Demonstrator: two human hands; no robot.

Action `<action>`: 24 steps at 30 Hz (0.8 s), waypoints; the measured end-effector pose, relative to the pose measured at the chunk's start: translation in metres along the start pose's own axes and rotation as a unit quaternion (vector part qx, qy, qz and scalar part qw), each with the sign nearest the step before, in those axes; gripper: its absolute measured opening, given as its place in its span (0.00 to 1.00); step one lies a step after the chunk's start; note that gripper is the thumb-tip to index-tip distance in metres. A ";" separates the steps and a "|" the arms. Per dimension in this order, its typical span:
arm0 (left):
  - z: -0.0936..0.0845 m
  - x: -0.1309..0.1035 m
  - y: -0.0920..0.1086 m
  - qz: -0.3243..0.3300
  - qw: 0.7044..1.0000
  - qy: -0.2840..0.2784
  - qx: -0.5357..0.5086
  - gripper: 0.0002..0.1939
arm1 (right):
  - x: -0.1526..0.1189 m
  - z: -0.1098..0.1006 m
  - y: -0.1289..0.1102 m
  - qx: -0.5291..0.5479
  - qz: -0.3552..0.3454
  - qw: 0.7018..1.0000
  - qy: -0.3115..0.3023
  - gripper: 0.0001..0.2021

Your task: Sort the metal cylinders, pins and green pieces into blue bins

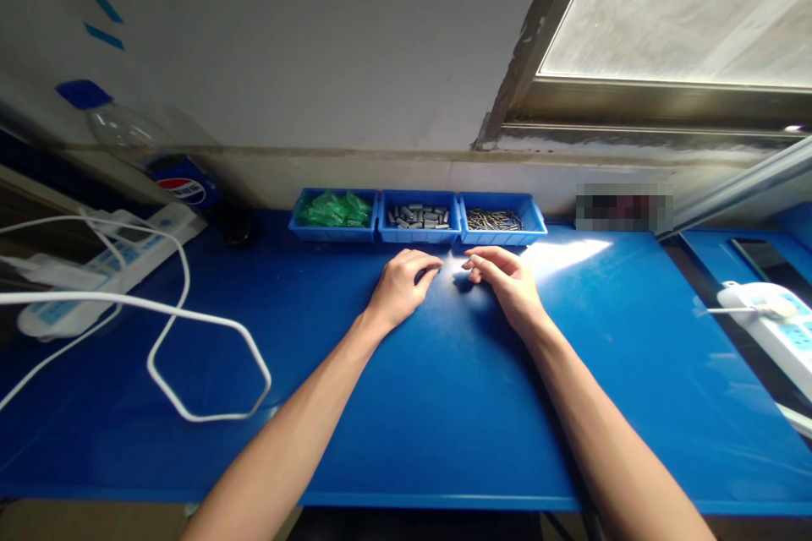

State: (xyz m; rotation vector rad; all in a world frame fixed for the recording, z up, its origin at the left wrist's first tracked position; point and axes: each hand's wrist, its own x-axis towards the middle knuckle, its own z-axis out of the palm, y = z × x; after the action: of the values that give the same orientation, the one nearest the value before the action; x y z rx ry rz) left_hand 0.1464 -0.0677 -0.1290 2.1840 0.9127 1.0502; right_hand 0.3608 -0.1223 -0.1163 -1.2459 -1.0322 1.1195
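A cola bottle is placed at left before a wall bearing two strips of blue tape. A white cable is looped beside one power strip; a second power strip and a window are seen at right.

A blue table is set against a pale wall, and a bright patch of light is cast on it below the window.

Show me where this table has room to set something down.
The blue table is bare between the left forearm and right forearm, and from the latter to the table's right edge. Another patch lies between the left forearm and looped cable. Crowded: the back, with three blue bins, and the left, with a power strip and bottle.
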 end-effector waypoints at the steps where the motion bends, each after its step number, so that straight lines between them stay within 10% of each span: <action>1: -0.001 0.000 0.001 -0.002 1.000 0.004 -0.015 0.09 | 0.000 0.000 0.000 0.000 0.001 1.000 -0.001 0.15; 12: -0.012 0.004 -0.001 -0.173 0.933 0.028 -0.313 0.16 | -0.006 0.008 -0.008 -0.041 -0.002 0.999 -0.033 0.18; 24: -0.012 0.002 -0.004 -0.157 0.925 -0.016 -0.346 0.14 | -0.010 0.017 -0.007 -0.042 0.005 0.996 -0.077 0.19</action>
State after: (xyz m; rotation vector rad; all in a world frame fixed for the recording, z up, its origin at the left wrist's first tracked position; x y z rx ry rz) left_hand 0.1364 -0.0617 -0.1244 1.4128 0.6980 0.9793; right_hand 0.3424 -0.1294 -0.1083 -1.2458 -1.2006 1.2060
